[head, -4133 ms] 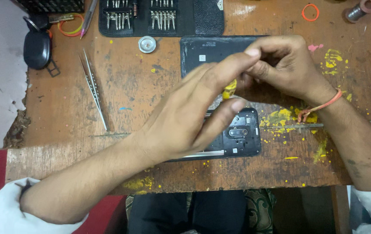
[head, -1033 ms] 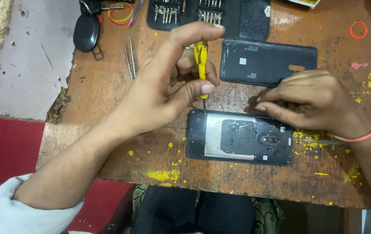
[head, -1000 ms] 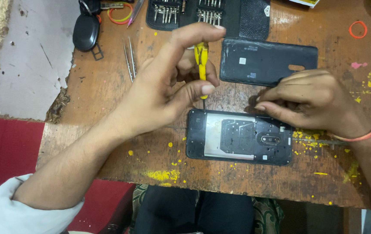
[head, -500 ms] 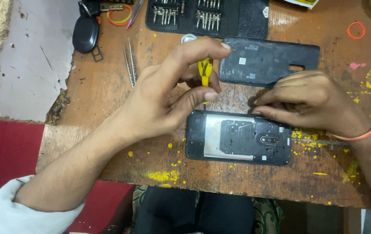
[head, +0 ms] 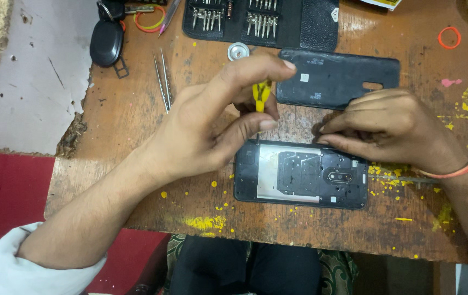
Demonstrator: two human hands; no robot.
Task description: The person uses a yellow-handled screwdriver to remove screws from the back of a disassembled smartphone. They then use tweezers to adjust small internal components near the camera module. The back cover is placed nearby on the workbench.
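Your left hand [head: 206, 131] pinches a small yellow-handled screwdriver [head: 261, 97] between thumb and fingers, index finger arched over its top; the tool stands nearly upright, its tip down at the upper left corner of the opened phone [head: 300, 173]. The phone lies flat on the wooden table [head: 135, 120], back exposed, long axis running left to right, camera module toward your right. Your right hand [head: 398, 128] is closed, fingertips pressed together on the phone's upper edge just right of centre; whether it pinches anything small cannot be told. Key relation: the phone sits directly below and just right of the left hand, so the left is nearer the corner under the tip, while the right covers the top edge. The removed black back cover [head: 336, 77] lies just behind the phone, parallel to it. 2 tweezers [head: 162, 79] lie left of the hand; a black bit case [head: 261, 21] sits at the far edge.
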